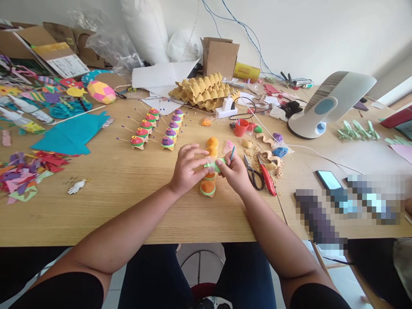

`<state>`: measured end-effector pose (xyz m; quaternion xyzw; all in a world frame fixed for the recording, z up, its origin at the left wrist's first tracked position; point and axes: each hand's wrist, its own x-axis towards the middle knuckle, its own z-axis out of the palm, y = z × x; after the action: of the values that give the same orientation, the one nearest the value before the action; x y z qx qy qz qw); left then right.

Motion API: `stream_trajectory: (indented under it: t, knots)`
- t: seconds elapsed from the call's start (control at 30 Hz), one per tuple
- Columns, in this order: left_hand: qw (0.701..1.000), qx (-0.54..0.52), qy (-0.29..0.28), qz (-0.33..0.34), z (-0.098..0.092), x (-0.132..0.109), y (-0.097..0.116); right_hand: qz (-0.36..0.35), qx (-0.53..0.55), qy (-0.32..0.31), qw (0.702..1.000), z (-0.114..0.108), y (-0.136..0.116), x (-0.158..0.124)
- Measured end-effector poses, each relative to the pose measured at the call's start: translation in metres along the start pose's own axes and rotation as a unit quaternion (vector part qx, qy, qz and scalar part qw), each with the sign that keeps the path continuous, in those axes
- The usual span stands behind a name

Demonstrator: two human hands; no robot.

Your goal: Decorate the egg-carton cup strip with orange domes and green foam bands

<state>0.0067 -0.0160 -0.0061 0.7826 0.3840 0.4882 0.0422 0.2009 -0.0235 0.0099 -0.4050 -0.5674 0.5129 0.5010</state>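
A lump of light green modelling clay (219, 165), partly in clear plastic, is pinched between my two hands. My left hand (188, 169) grips its left end with thumb and fingers, the upper fingers spread. My right hand (237, 174) has its thumb on the clay and also holds a thin blue clay tool (232, 153) upright. Under the hands lies an egg-carton strip (207, 188) whose bumps are covered in orange clay, with green rims at the near end. My hands hide its middle.
Black-handled scissors (255, 175) and a red utility knife (268, 177) lie right of my hands. Beyond stand a red cup (240, 127), stacked egg cartons (206, 92) and a white desk fan (322, 107). Two decorated carton strips (174, 128) sit back left, near coloured scraps (32, 171).
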Motion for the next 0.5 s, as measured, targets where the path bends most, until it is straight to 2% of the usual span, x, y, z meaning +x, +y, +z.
stream_trajectory:
  t: [0.3,0.5]
  knots:
    - [1.0,-0.013,0.003,0.006,0.0008,0.0023,0.0002,-0.007,-0.009,0.012,1.0,-0.0051,0.0039,0.0032]
    - [0.999,-0.032,0.021,0.014,0.0011,0.0015,0.0008,0.006,0.044,-0.02,0.999,-0.0045,0.0039,0.0029]
